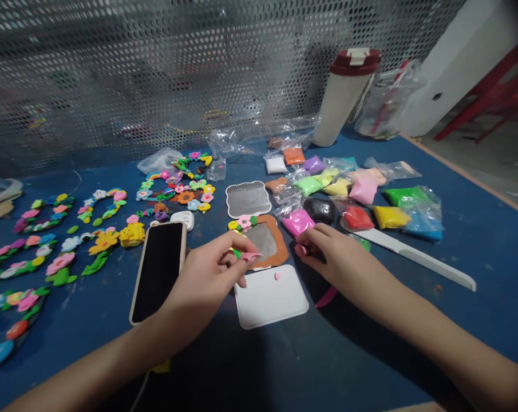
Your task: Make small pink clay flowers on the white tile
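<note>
My left grip (pixel 207 266) pinches a thin pink piece (pixel 252 256) between thumb and fingertips, above the near edge of the brown-rimmed frame (pixel 281 243); my right grip (pixel 338 252) pinches a small pink lump (pixel 300 250), just right of that frame; flowers and leaves sit on the frame's far left corner; nearer me, the white board (pixel 271 303) lies on the tabletop (pixel 284 366) with a pink dot (pixel 277 276) on it; a phone (pixel 159 269) lies left, partly behind my left forearm; a bright pink packet (pixel 299 222) lies just beyond my right grip.
</note>
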Demonstrator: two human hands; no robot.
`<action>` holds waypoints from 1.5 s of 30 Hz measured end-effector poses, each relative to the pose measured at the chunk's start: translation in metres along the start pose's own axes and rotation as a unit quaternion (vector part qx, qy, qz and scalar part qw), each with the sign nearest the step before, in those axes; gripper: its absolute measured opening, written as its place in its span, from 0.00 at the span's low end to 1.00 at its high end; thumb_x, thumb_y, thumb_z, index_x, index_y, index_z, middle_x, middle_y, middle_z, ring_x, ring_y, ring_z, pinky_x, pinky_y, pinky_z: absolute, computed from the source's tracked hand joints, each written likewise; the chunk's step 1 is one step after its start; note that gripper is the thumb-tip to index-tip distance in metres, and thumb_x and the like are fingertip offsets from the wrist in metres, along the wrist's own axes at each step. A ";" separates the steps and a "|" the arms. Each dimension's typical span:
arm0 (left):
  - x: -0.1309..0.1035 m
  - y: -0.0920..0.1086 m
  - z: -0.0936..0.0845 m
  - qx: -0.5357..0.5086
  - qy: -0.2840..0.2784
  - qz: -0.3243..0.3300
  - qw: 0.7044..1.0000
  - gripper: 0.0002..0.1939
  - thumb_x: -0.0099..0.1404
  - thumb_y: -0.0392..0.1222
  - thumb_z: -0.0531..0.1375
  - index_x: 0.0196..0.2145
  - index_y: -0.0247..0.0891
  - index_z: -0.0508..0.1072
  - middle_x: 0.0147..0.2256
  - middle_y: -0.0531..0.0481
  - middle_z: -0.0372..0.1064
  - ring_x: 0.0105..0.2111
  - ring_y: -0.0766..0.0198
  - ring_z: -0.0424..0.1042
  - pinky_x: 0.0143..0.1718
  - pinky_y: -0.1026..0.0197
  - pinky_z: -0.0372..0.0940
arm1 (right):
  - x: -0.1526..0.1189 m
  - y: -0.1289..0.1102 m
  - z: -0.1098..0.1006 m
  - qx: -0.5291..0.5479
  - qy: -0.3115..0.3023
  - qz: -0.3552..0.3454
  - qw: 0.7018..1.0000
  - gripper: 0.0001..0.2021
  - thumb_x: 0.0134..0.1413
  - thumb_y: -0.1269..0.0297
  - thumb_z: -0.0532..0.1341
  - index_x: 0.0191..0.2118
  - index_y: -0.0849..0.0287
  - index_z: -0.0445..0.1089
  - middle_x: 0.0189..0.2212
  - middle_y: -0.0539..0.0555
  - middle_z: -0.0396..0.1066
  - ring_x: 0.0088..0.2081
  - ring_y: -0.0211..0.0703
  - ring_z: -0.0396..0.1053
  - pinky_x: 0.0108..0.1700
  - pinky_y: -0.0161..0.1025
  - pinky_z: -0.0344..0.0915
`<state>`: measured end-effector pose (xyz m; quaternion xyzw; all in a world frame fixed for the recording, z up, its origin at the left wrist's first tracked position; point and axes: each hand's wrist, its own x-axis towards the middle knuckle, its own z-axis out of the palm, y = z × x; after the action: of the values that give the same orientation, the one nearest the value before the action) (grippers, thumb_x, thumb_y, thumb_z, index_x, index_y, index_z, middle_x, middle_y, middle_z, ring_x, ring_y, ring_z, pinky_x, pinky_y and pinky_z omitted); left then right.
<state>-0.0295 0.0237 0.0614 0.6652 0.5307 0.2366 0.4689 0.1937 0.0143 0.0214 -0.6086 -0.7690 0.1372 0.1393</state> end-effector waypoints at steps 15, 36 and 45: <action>-0.006 -0.005 0.021 -0.031 -0.125 -0.058 0.990 0.16 0.64 0.47 0.52 0.22 0.38 0.67 0.15 0.57 0.63 0.19 0.67 0.64 0.24 0.66 0.56 | -0.020 -0.038 0.011 0.167 0.051 -0.235 0.956 0.06 0.62 0.67 0.54 0.34 0.60 0.65 0.29 0.52 0.68 0.31 0.38 0.65 0.33 0.34 0.61; -0.004 0.001 0.017 -0.406 -0.106 -0.155 0.894 0.14 0.61 0.33 0.60 0.46 0.32 0.71 0.40 0.42 0.75 0.31 0.67 0.74 0.32 0.66 0.66 | 0.004 0.021 -0.017 -0.271 0.130 0.170 0.939 0.11 0.59 0.72 0.50 0.44 0.70 0.64 0.36 0.70 0.69 0.34 0.60 0.69 0.21 0.40 0.52; -0.006 0.001 0.015 -0.378 -0.132 -0.123 0.908 0.08 0.63 0.40 0.59 0.32 0.31 0.71 0.20 0.54 0.69 0.14 0.74 0.63 0.18 0.70 0.58 | -0.005 -0.009 -0.017 0.168 0.218 0.020 0.961 0.09 0.56 0.65 0.57 0.43 0.58 0.65 0.40 0.57 0.73 0.39 0.48 0.71 0.38 0.42 0.65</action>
<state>-0.0191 0.0125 0.0571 0.3927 0.4122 0.2705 0.7764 0.1935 0.0088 0.0403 -0.6070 -0.6734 0.1316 0.4011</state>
